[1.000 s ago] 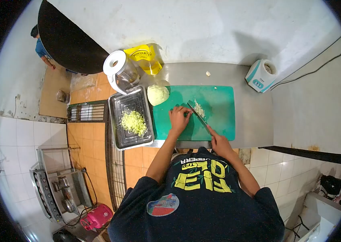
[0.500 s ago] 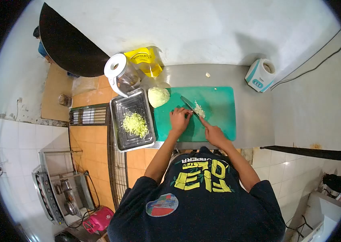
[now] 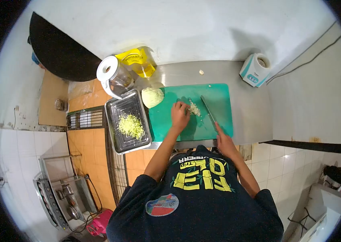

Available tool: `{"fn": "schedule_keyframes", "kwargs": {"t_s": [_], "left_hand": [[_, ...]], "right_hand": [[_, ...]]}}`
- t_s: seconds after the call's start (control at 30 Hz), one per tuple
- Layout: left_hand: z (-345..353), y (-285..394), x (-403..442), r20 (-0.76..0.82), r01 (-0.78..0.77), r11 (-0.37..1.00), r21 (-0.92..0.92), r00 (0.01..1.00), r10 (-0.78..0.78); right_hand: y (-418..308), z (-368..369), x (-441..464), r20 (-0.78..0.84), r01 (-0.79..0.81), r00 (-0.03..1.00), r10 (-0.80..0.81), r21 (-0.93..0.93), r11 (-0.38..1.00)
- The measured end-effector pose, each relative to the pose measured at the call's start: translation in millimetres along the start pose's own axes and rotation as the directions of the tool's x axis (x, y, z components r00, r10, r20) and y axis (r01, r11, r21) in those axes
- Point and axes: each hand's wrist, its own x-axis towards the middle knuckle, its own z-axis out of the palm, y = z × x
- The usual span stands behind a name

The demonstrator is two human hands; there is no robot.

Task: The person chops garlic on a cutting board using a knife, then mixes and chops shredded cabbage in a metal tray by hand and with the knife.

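My right hand (image 3: 225, 144) is closed around the handle of a kitchen knife (image 3: 208, 109). The blade points away from me over the green cutting board (image 3: 166, 125), to the right of a small pile of finely chopped pale pieces, which look like garlic (image 3: 195, 109). At the pile's left edge, my left hand (image 3: 181, 115) has its fingers curled together; what they hold, if anything, is hidden. A cut pale-green cabbage (image 3: 152, 97) rests at the board's upper left corner. Beside the board, a metal tray (image 3: 148, 139) holds finely chopped green cabbage (image 3: 131, 126).
Behind the tray stand a blender jug (image 3: 118, 77) with a white lid and a yellow pouch (image 3: 137, 62). The white-and-teal blender base (image 3: 255, 70) is at the back right of the steel counter (image 3: 251, 117). A pale scrap (image 3: 201, 72) lies near the wall.
My right hand has drawn the knife away to the right of the chopped pile. My left hand has shifted slightly up, to the pile's left edge. The whole view has moved a little.
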Motion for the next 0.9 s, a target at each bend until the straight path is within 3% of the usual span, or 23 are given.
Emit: {"fn": "schedule_keyframes", "kwargs": {"t_s": [0.1, 0.2, 0.3, 0.4, 0.5, 0.6, 0.7, 0.8, 0.9], "left_hand": [[4, 10, 15, -0.051, -0.09, 0.989, -0.113, 0.995, 0.085], [26, -4, 15, 0.163, -0.158, 0.985, 0.068, 0.976, 0.146], [33, 6, 4, 0.238, -0.159, 0.974, 0.161, 0.964, 0.118], [34, 13, -17, 0.269, -0.189, 0.976, 0.107, 0.951, 0.154], [24, 20, -34, 0.274, -0.165, 0.986, -0.015, 0.948, 0.163], [22, 21, -39, 0.16, -0.175, 0.984, -0.007, 0.972, 0.174], [19, 21, -38, 0.153, -0.098, 0.975, 0.198, 0.986, 0.068], [18, 23, -39, 0.251, -0.168, 0.943, 0.287, 0.963, 0.095], [17, 20, -36, 0.221, -0.192, 0.966, 0.173, 0.963, 0.152]], "right_hand": [[3, 9, -1, 0.197, -0.218, 0.957, 0.21, 0.017, 0.976], [4, 20, 4, 0.239, -0.204, 0.954, 0.181, 0.074, 0.976], [-25, 0, 12, 0.342, -0.305, 0.906, 0.25, 0.116, 0.945], [-9, 6, 11, 0.234, -0.182, 0.964, 0.126, 0.239, 0.954], [-3, 14, 9, 0.0, 0.012, 1.0, -0.012, 0.188, 0.982], [-4, 9, 13, 0.096, -0.15, 0.987, 0.132, 0.217, 0.965], [2, 16, 19, 0.068, -0.04, 0.997, 0.028, 0.188, 0.981], [0, 14, 22, 0.284, -0.224, 0.946, 0.158, 0.216, 0.95], [2, 12, 19, 0.192, -0.128, 0.978, 0.086, 0.218, 0.968]]}}
